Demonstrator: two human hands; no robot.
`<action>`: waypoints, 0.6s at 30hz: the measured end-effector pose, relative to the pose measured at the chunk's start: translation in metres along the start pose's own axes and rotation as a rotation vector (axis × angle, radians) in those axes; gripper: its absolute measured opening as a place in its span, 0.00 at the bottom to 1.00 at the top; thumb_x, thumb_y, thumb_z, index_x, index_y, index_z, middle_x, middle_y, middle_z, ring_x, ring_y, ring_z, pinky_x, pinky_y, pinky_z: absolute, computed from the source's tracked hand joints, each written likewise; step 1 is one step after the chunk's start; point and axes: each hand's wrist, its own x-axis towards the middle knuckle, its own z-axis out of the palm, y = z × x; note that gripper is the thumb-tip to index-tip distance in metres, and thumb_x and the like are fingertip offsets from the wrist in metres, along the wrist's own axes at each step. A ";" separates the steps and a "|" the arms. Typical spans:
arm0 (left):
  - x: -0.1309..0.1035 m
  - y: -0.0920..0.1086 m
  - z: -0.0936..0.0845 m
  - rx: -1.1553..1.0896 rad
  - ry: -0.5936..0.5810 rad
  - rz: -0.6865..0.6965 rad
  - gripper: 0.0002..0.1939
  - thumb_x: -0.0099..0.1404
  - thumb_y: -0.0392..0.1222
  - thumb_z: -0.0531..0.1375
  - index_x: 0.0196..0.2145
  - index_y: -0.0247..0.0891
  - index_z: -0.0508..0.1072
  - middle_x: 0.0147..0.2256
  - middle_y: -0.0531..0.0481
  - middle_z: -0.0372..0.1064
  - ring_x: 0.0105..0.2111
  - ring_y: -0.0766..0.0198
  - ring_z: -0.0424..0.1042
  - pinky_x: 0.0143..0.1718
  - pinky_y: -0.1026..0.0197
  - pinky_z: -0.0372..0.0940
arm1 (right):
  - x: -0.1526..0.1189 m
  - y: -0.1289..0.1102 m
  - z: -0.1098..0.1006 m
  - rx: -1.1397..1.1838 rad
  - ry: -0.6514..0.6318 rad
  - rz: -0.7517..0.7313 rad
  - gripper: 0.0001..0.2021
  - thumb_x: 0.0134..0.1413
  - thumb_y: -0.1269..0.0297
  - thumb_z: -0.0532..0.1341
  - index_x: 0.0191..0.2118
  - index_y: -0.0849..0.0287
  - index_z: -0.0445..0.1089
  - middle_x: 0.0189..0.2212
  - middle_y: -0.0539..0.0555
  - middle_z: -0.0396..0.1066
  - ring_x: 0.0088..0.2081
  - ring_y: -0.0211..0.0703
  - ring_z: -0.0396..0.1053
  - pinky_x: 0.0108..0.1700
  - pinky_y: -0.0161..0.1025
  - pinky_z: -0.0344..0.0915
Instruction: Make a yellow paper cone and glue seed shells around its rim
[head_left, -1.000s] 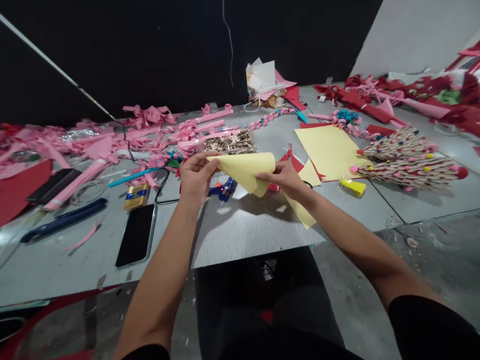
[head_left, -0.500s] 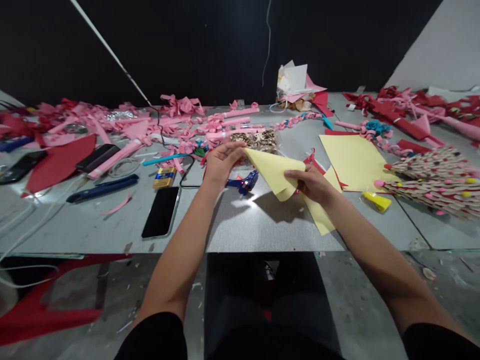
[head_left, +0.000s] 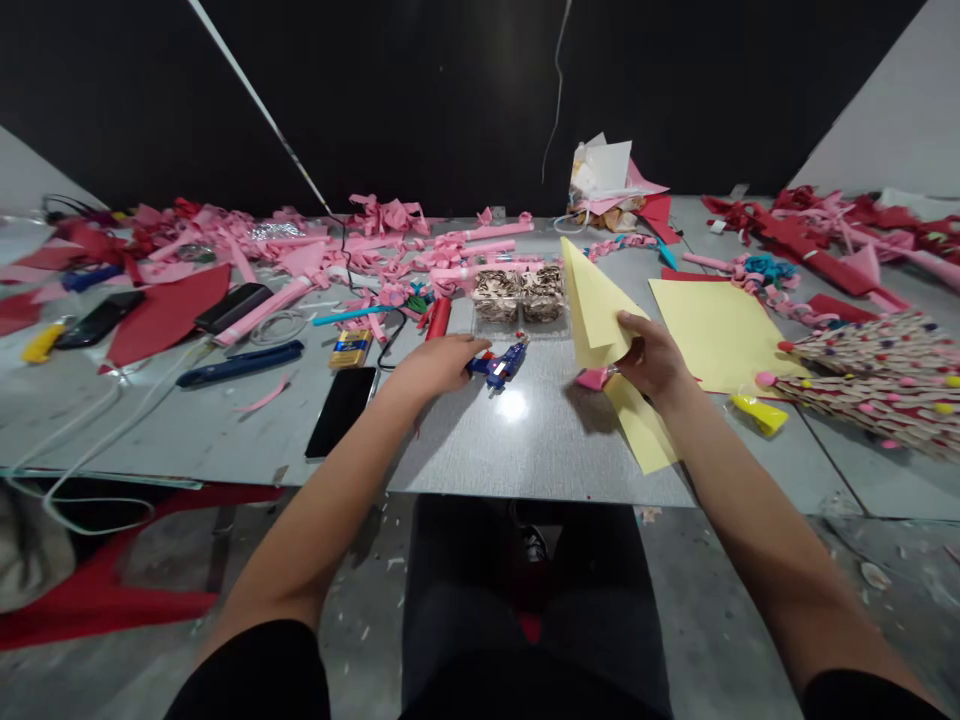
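Note:
My right hand pinches a yellow paper cone that stands upright, tip upward, above the table. My left hand is at the handle end of a blue glue gun, its fingers curled round that end. The gun's nozzle points away to the right. Behind it sits a clear tray of small wooden pieces, with a red roll at its left. A yellow paper strip lies below my right hand, and yellow sheets lie further right.
A black phone, a yellow-blue box and a navy stapler-like tool lie left. Pink paper scraps line the back. Cone-shaped decorated pieces and a yellow packet are at right.
My left hand has let go of the yellow paper and moved down to the glue gun. The cone, now in my right hand alone, has turned more upright.

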 end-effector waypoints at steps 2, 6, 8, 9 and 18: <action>0.006 -0.002 -0.004 0.019 -0.025 0.018 0.38 0.66 0.33 0.62 0.73 0.42 0.72 0.62 0.37 0.79 0.60 0.45 0.79 0.56 0.52 0.73 | 0.001 0.001 -0.001 0.007 0.007 -0.006 0.21 0.40 0.54 0.82 0.42 0.51 0.83 0.41 0.52 0.89 0.53 0.61 0.87 0.59 0.53 0.86; 0.013 -0.008 -0.009 0.005 -0.063 0.068 0.31 0.64 0.36 0.65 0.65 0.46 0.78 0.59 0.42 0.81 0.57 0.47 0.79 0.54 0.54 0.72 | 0.003 0.002 -0.003 0.014 0.011 -0.007 0.22 0.40 0.54 0.82 0.43 0.53 0.84 0.41 0.52 0.89 0.54 0.60 0.87 0.62 0.53 0.84; 0.015 -0.010 -0.009 -0.021 -0.062 0.085 0.28 0.62 0.35 0.65 0.60 0.45 0.80 0.57 0.42 0.82 0.55 0.47 0.80 0.53 0.54 0.71 | 0.004 0.002 -0.004 0.016 0.006 -0.007 0.22 0.40 0.54 0.82 0.43 0.52 0.85 0.41 0.51 0.89 0.54 0.60 0.87 0.62 0.53 0.84; 0.015 -0.011 -0.009 -0.039 -0.054 0.087 0.27 0.61 0.35 0.65 0.58 0.44 0.81 0.55 0.41 0.82 0.53 0.47 0.80 0.51 0.54 0.71 | 0.005 0.003 -0.004 0.018 0.006 -0.010 0.21 0.40 0.54 0.82 0.42 0.52 0.85 0.41 0.51 0.89 0.53 0.59 0.87 0.62 0.52 0.84; 0.001 -0.031 0.000 -0.524 0.198 0.052 0.25 0.56 0.42 0.63 0.53 0.41 0.80 0.39 0.47 0.79 0.35 0.56 0.75 0.39 0.58 0.67 | 0.002 -0.002 -0.002 0.017 0.025 -0.012 0.24 0.39 0.53 0.83 0.43 0.54 0.85 0.44 0.53 0.89 0.54 0.57 0.86 0.62 0.49 0.83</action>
